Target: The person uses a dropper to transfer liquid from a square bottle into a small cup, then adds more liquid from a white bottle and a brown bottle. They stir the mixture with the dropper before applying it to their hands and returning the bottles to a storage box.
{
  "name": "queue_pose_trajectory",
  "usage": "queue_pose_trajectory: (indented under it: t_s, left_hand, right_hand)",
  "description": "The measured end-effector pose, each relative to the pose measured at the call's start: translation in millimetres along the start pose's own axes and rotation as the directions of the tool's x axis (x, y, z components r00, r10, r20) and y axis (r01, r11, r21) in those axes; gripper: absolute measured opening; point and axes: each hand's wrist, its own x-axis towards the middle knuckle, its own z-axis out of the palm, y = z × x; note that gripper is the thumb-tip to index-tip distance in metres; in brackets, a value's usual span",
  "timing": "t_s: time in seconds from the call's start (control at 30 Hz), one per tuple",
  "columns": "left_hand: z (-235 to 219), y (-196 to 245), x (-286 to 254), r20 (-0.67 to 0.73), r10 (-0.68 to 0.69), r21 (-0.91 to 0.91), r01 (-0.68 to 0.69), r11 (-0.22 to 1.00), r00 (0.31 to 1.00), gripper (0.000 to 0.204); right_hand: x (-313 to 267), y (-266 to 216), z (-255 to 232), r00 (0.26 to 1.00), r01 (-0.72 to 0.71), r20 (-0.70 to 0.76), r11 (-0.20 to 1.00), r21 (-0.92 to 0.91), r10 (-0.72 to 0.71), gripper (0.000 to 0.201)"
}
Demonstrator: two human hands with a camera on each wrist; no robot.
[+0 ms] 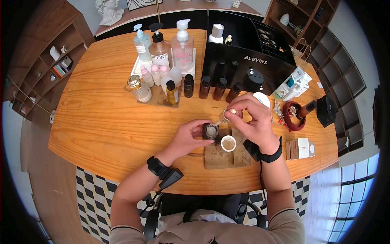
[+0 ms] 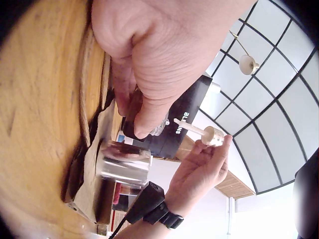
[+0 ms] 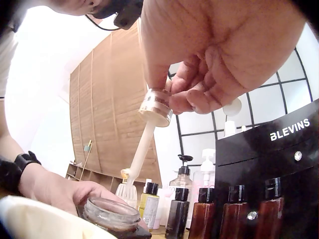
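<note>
My left hand [image 1: 185, 139] grips a small dark square jar [image 1: 207, 137] with a round glass mouth, its thumb and fingers on opposite sides. Between thumb and fingers, my right hand [image 1: 256, 124] pinches a dropper [image 3: 144, 144] by its metallic collar and pale bulb. The dropper's pale tube slants down toward the jar, its tip near the mouth in the head view. Just right of the jar stands a small cup [image 1: 228, 150] with a white rim and pale contents; its shiny silver side [image 2: 124, 164] faces the left wrist view.
Brown paper [image 1: 217, 160] lies beneath the cup. Several dark bottles [image 1: 219, 89] line up before a black BLEVINS box [image 1: 248, 55]. Pump bottles [image 1: 160, 53] stand back left. A dark red ring-shaped holder [image 1: 289, 118] and a small carton [image 1: 298, 149] are at right.
</note>
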Motion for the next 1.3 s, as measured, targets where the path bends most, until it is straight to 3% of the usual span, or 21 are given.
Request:
queue_pose_trajectory:
  t_s: [0.83,1.3]
  left_hand:
    - [0,0,0,-0.005,-0.008,-0.003,0.008,1.0,1.0,0.062]
    - [0,-2,0,-0.012,-0.001,-0.023,0.001,1.0,1.0,0.06]
  right_hand:
    - [-3,-3,0,0.995,-0.014,0.095,0.997,-0.069,0.021,0.01]
    - [-6,-3,14,0.99,-0.039,0.135,0.999,-0.015,0.041,0.005]
